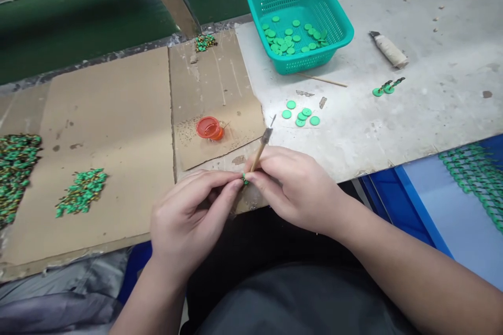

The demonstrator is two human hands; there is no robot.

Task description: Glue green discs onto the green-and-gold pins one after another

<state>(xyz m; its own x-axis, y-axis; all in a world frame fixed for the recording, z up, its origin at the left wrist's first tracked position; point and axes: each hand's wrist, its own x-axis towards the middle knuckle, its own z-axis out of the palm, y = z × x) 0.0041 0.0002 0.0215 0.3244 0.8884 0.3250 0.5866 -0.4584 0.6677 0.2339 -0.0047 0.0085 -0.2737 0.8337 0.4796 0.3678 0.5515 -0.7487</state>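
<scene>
A green piece [245, 180] is pinched in the left hand's [192, 214] fingertips at the table's [338, 149] near edge; the right hand [301, 183], meeting it, grips a tool [258, 156]. Beyond lie loose discs [315, 121] and a red cup [200, 126], contents unclear. Farther back, a basket [346, 34] holds more discs.

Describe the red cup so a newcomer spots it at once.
On the worktable, find the narrow cardboard left of the teal basket. The cup sits on it, beyond the left hand. Its red colour sets it apart from the green discs.
</scene>
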